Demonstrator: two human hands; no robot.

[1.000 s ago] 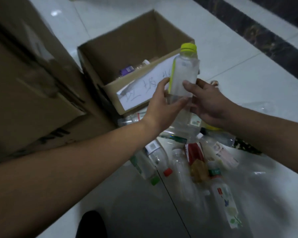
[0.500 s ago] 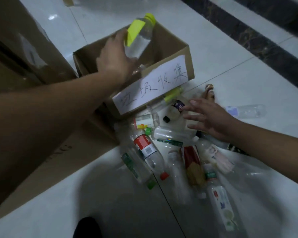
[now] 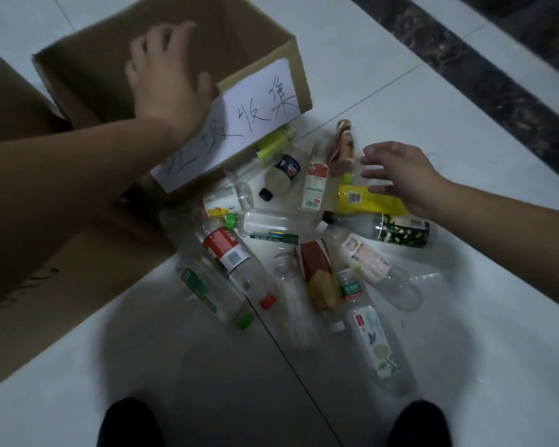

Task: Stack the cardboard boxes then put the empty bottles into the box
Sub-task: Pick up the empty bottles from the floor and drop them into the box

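An open cardboard box (image 3: 268, 30) with a handwritten white paper label (image 3: 239, 124) stands on the floor at top centre. My left hand (image 3: 168, 82) hovers over its near rim, fingers spread and holding nothing. Several empty plastic bottles lie in a heap on the white tiles in front of the box, among them a yellow-labelled bottle (image 3: 368, 199), a dark floral-labelled bottle (image 3: 397, 232) and a red-labelled bottle (image 3: 229, 253). My right hand (image 3: 400, 175) is open, fingers apart, just above the yellow-labelled bottle.
Larger cardboard boxes (image 3: 20, 130) fill the left side, one with a flap lying on the floor (image 3: 88, 272). A dark marble strip (image 3: 484, 69) crosses the floor at top right. My two shoes (image 3: 129, 424) show at the bottom edge.
My left hand carried the green-capped bottle over the box and let it go; the bottle is out of sight. My right hand moved down toward the heap.
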